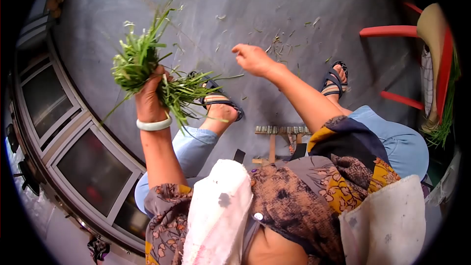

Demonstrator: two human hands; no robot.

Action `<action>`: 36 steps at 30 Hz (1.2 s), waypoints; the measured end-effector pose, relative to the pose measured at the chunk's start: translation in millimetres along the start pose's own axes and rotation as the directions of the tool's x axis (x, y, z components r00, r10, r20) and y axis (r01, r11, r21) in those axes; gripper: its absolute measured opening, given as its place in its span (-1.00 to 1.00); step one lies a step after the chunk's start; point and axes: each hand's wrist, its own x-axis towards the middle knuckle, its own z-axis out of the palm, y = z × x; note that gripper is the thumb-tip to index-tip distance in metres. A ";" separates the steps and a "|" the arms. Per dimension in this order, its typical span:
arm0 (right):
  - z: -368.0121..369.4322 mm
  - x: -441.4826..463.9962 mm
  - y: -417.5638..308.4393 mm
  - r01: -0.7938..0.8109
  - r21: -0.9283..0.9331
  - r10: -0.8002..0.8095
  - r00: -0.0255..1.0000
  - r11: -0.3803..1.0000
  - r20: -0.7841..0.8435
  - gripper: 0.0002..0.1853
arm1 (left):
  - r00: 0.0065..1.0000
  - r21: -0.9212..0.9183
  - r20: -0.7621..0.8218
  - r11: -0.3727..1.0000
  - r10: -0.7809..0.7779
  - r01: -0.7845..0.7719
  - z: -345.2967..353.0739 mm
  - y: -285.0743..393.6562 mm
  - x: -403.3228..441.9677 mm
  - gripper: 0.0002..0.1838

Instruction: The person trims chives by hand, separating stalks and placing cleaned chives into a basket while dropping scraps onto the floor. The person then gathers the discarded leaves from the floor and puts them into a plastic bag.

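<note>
My left hand [156, 79] is closed round a thick bunch of green chive-like leaves [135, 61]. The leaves stick out on both sides of the fist, and some loose ends hang over my left foot. A pale bangle circles that wrist. To the right of the bunch, apart from it, my right hand [254, 60] hovers over the floor with its fingers curled together. Its palm side is hidden, so I cannot tell whether anything small is pinched there. Leaf scraps [279, 44] lie on the floor beyond it.
I sit with knees apart, sandals [334, 79] on the grey floor [221, 0]. A small wooden stool [272, 147] shows between my legs. At the right stands a red-framed chair [390, 31] with more green leaves [444, 122] beside it. Glass-panelled cabinet doors [93, 167] line the left.
</note>
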 end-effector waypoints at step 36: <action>-35.8 -12.7 -133.5 0.348 0.454 -0.158 0.901 0.820 -0.404 -0.86 | 0.991 -0.254 0.120 0.964 -0.053 0.083 70.3 -59.6 14.2 -0.79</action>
